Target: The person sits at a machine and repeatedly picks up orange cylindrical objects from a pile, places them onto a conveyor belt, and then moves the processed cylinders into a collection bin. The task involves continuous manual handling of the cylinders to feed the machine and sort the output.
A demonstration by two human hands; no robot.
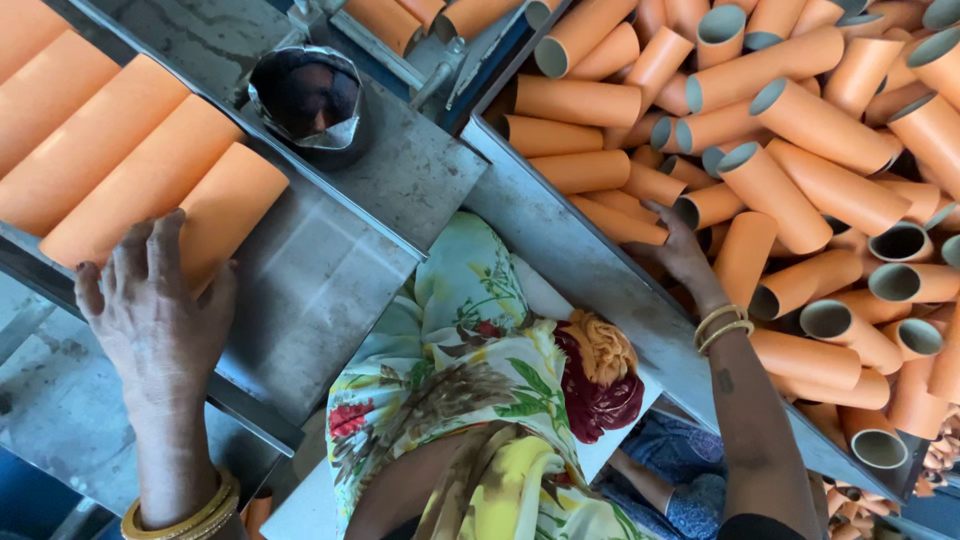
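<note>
Left hand: fingers spread flat, palm down, pressing the near end of the last orange tube in a row of orange tubes lying side by side on a grey metal tray; nothing is clasped. Beyond the fingertips, to their right, a foil-lined cup stands on the metal surface. Between the arms hangs floral cloth. Right hand: reaching over a metal rim into a bin of loose orange tubes, fingers touching one tube; whether they close on it cannot be told.
</note>
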